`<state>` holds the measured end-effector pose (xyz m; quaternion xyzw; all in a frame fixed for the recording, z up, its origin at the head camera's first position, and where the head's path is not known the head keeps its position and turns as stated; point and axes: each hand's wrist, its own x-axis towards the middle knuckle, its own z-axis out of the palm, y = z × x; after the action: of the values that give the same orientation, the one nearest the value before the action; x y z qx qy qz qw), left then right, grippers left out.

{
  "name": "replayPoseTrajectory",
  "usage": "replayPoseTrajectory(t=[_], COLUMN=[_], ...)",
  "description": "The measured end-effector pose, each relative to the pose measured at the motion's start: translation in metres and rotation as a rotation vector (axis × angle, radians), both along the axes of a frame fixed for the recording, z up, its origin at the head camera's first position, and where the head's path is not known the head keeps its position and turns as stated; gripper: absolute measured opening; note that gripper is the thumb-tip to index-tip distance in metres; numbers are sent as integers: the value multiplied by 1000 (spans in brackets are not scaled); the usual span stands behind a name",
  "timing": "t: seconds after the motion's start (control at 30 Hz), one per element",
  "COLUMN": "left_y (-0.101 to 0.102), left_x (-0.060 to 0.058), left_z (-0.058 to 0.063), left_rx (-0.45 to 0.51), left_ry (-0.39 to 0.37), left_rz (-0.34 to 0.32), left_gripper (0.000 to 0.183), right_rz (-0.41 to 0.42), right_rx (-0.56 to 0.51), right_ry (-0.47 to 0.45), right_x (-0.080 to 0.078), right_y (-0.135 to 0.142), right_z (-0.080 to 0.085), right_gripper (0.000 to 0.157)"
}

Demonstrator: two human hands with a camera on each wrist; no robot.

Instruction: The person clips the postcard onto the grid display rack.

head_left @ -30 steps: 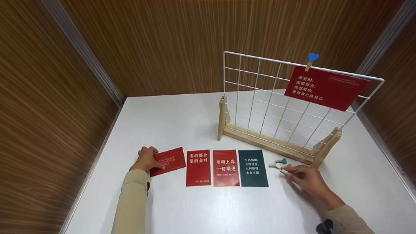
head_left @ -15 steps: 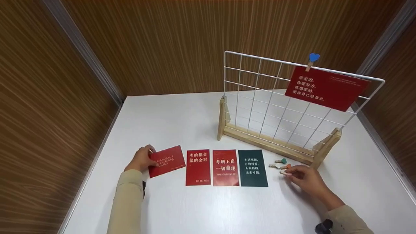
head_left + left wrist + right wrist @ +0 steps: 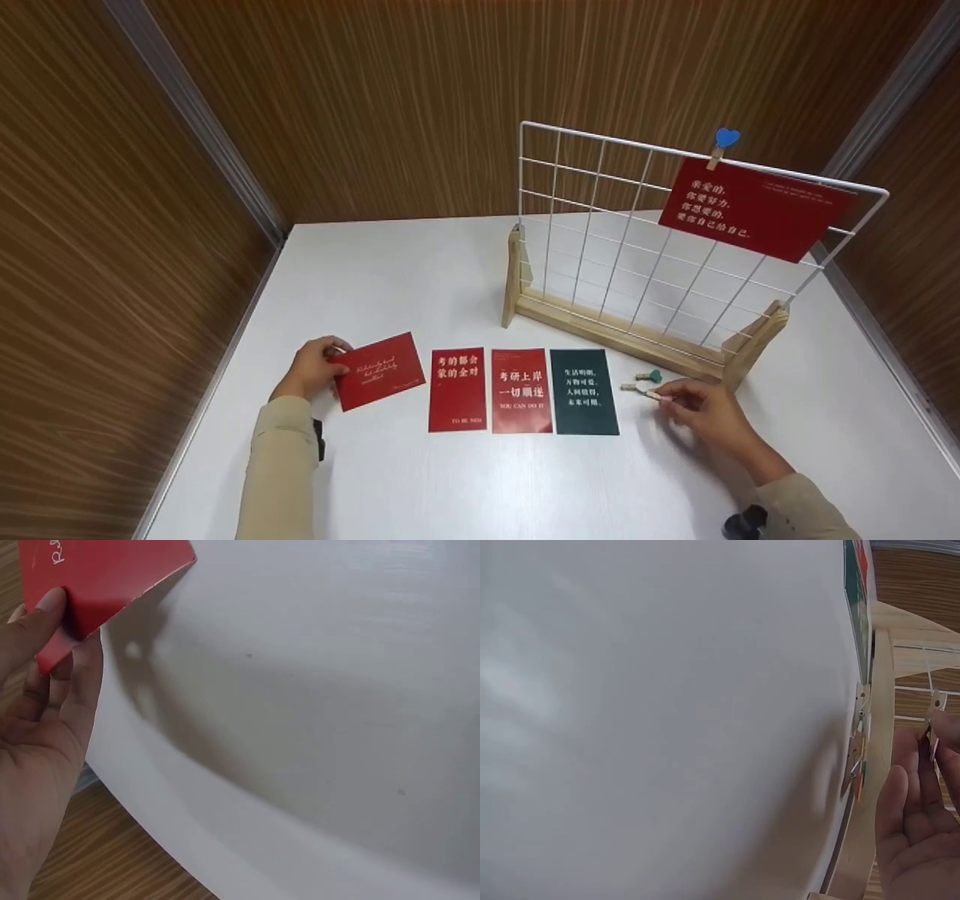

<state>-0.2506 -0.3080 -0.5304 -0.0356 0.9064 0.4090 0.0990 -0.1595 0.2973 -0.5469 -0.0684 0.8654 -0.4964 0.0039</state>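
My left hand [image 3: 311, 369] pinches a red card [image 3: 382, 371] with white script by its left end, thumb on top and fingers underneath. In the left wrist view the held card [image 3: 105, 577] is raised off the table over a shadow. My right hand [image 3: 709, 412] pinches a small wooden clothespin [image 3: 935, 711] between thumb and fingers, seen best in the right wrist view. Close by on the table lie a clothespin with a green heart [image 3: 649, 376] and a pale one [image 3: 634, 388]. Another clothespin [image 3: 853, 765] with orange on it shows in the right wrist view.
Two red cards [image 3: 457, 390] [image 3: 521, 390] and a dark green card [image 3: 584, 391] lie in a row between the hands. Behind them stands a white wire grid [image 3: 589, 206] on a wooden base [image 3: 615, 319]. A blue heart clothespin [image 3: 726, 138] fastens another red card [image 3: 757, 210] to it.
My left hand has shifted left, raising the red card and moving it slightly left. My right hand has stayed almost in place; the clothespin between its fingertips has shifted slightly.
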Motion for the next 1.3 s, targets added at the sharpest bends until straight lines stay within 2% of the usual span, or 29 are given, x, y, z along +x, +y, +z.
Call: replayPoseTrajectory(t=[0.23, 0.47, 0.73, 0.9, 1.03, 1.17, 1.3], left_y=[-9, -15, -15, -6, 7, 23, 39], left_x=[3, 5, 3, -3, -10, -18, -23], left_z=[6, 12, 25, 33, 37, 40, 43], left_rx=[115, 257, 320, 350, 377, 410, 443], left_ry=[33, 5, 21, 49, 77, 120, 149], left_rz=[-21, -11, 1, -4, 3, -22, -62], left_gripper=[32, 34, 35, 37, 36, 35, 34], right_rz=[29, 9, -8, -53, -67, -60, -55], right_rx=[-57, -92, -155, -157, -131, -173, -237], right_ry=[26, 61, 138, 135, 178, 225, 221], right_x=[-2, -5, -8, -11, -14, -17, -19], right_y=[-3, -3, -3, -4, -6, -9, -11], right_z=[10, 14, 20, 26, 33, 39, 45], right_gripper=[17, 17, 21, 26, 26, 26, 26])
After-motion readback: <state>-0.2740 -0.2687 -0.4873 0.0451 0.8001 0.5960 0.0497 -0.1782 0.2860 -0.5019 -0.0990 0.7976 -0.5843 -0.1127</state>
